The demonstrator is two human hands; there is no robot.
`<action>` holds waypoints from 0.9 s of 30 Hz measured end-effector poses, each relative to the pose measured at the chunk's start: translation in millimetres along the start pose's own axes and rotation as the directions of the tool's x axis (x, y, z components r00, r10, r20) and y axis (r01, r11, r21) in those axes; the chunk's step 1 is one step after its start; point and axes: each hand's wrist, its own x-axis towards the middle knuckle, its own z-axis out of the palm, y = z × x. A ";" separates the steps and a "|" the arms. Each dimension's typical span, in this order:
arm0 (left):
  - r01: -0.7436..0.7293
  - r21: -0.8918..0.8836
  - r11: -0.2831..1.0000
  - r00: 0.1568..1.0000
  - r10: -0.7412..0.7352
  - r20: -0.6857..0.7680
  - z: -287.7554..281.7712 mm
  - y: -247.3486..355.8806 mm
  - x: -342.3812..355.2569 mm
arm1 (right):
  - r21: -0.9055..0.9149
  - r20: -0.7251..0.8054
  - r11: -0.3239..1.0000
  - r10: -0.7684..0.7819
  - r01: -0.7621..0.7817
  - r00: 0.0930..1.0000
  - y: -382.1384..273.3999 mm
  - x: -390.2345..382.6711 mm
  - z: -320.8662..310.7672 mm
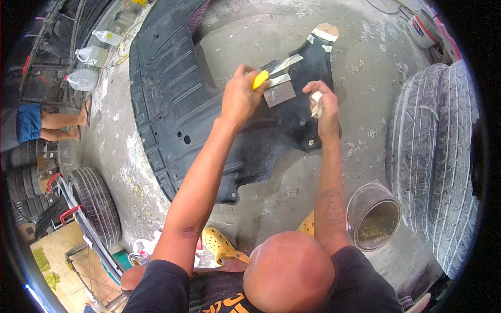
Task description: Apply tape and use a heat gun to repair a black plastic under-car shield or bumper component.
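A large black plastic car undertray (pixel 224 151) lies on the floor in front of me, ribbed on its left side. My left hand (pixel 241 95) is closed around a short yellow tool (pixel 260 79) just above it; the kind of tool cannot be told. Beside that hand, a grey rectangular patch (pixel 279 95) rests on the undertray, with pale strips of masking tape (pixel 287 63) above it. My right hand (pixel 323 107) hovers over the undertray's right part, fingers curled on a crumpled piece of masking tape (pixel 316 104). More tape wraps the narrow far arm near its tan tip (pixel 327 29).
Stacked tyres (pixel 417 151) stand at the right, near an open metal can (pixel 374 216). A bucket (pixel 424 29) sits far right. Several plastic jugs (pixel 82 80) line the left, where another person's bare legs (pixel 62 121) show. A lone tyre (pixel 95 207) leans at lower left.
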 end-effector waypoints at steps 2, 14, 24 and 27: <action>-0.034 -0.023 0.999 0.999 0.035 0.004 9.6 11.9 10.5 | -0.066 0.056 0.997 0.045 -0.041 0.997 -1.2 -10.7 4.0; -0.089 -0.221 0.971 0.995 0.078 -0.060 37.2 19.1 17.2 | -0.471 -0.136 0.873 -0.214 0.127 0.967 36.0 6.6 29.6; 0.341 -0.529 0.777 0.913 -0.409 -0.012 -44.8 -5.9 -13.5 | -0.500 -0.118 0.863 -0.156 0.077 0.981 28.8 10.7 30.2; 0.416 -0.652 0.634 0.829 -0.559 -0.014 -62.4 -40.0 -29.5 | -0.575 -0.015 0.806 -0.186 0.144 0.983 1.5 14.2 30.5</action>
